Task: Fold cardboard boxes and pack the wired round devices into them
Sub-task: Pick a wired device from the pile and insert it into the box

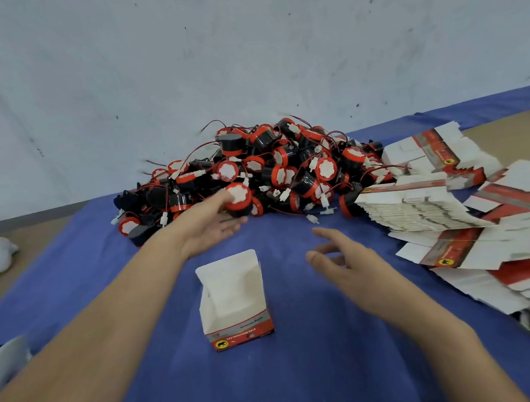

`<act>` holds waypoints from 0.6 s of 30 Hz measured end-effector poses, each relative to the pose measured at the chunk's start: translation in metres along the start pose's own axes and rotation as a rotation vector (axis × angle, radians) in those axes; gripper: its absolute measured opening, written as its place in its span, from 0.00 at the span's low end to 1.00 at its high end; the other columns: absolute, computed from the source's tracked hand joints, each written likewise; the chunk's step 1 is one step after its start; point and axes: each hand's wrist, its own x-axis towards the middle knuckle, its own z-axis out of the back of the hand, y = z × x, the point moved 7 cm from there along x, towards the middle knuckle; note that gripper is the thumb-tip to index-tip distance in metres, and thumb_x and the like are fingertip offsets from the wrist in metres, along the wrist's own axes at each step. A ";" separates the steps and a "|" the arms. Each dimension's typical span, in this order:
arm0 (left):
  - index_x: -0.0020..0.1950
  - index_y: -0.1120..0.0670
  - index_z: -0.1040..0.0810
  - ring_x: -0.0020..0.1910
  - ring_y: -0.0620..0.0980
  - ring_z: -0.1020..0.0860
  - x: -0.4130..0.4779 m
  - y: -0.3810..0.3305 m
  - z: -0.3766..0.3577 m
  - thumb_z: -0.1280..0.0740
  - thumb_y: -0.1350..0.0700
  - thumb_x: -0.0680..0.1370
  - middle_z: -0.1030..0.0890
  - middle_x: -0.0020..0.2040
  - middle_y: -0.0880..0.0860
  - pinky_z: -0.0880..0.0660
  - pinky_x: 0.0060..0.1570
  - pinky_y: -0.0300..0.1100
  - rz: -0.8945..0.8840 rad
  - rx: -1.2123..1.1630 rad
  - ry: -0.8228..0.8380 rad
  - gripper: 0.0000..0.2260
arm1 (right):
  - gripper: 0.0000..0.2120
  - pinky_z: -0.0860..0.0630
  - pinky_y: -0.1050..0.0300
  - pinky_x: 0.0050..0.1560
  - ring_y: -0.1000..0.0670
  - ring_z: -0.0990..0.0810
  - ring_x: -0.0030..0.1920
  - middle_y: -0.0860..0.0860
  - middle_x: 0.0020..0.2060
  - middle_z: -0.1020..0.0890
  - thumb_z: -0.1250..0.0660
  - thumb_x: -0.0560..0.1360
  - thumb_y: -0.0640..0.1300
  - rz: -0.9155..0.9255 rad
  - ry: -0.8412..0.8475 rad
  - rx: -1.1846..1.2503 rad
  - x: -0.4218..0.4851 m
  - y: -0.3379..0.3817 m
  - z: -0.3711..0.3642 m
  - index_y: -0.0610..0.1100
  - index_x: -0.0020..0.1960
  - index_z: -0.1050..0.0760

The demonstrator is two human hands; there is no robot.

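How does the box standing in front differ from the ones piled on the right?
The standing box is folded up, upright, top open; the piled boxes lie flat, unfolded. The standing box is alone; the piled boxes overlap in fanned stacks. Both show red-and-grey print with a yellow badge.

Single wide-angle view from a camera worn on the person's head, looking forward and down across a blue-covered table (327,366). Both bare forearms run in from the bottom corners of the frame, with the left hand (211,222) and right hand (346,261) near mid-frame, at arm's reach. A pile of round devices (286,169) sits just above centre, close by; a pale wall (249,48) fills the upper half
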 end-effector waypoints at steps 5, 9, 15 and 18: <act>0.62 0.59 0.22 0.49 0.53 0.15 -0.074 -0.045 -0.051 0.35 0.57 0.81 0.15 0.53 0.58 0.18 0.45 0.40 -0.156 0.042 0.193 0.11 | 0.26 0.18 0.61 0.47 0.59 0.17 0.51 0.67 0.53 0.19 0.39 0.71 0.70 0.173 -0.165 0.337 -0.005 0.042 0.009 0.66 0.67 0.31; 0.62 0.47 0.24 0.46 0.40 0.17 -0.136 -0.043 -0.072 0.31 0.51 0.79 0.15 0.48 0.42 0.22 0.44 0.32 -0.406 0.522 0.131 0.12 | 0.26 0.18 0.60 0.52 0.55 0.17 0.58 0.60 0.59 0.17 0.35 0.72 0.70 0.271 -0.163 0.589 -0.011 0.067 0.004 0.63 0.68 0.27; 0.64 0.34 0.29 0.42 0.35 0.21 -0.183 -0.004 -0.054 0.37 0.38 0.73 0.21 0.48 0.33 0.28 0.41 0.26 -0.488 0.601 -0.021 0.19 | 0.15 0.17 0.52 0.53 0.51 0.17 0.57 0.55 0.55 0.15 0.41 0.80 0.58 0.286 -0.268 0.608 -0.019 0.078 0.007 0.59 0.62 0.20; 0.62 0.42 0.25 0.41 0.43 0.17 -0.186 0.014 -0.039 0.32 0.35 0.74 0.16 0.47 0.42 0.22 0.41 0.35 -0.413 0.191 -0.112 0.21 | 0.15 0.19 0.58 0.50 0.52 0.16 0.53 0.53 0.53 0.15 0.42 0.82 0.56 0.310 -0.223 0.578 -0.023 0.084 -0.002 0.58 0.56 0.17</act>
